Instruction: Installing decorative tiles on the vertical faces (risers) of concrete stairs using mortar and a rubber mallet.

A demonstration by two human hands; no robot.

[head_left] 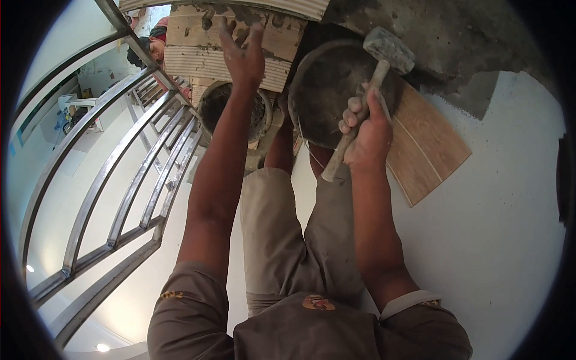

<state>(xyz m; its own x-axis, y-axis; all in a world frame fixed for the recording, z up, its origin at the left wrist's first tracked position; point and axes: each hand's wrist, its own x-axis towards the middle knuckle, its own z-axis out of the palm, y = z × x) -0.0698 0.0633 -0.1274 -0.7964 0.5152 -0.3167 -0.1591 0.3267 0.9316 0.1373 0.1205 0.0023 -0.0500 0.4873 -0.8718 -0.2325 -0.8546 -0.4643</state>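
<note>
My right hand grips the pale, dusty handle of a mallet, whose grey-caked head points up and away over a wide round dark basin. My left hand is raised over mortar-spotted, wood-look tiled steps, its fingers spread and bent; I cannot tell whether they touch the tile. Beneath my left forearm sits a bucket of grey mortar. A loose wood-look tile lies to the right of the basin, partly behind my right hand.
A metal railing runs down the left, with a lower room behind it. Another person is beyond the railing at the top left. Rough grey cement and a white wall are on the right.
</note>
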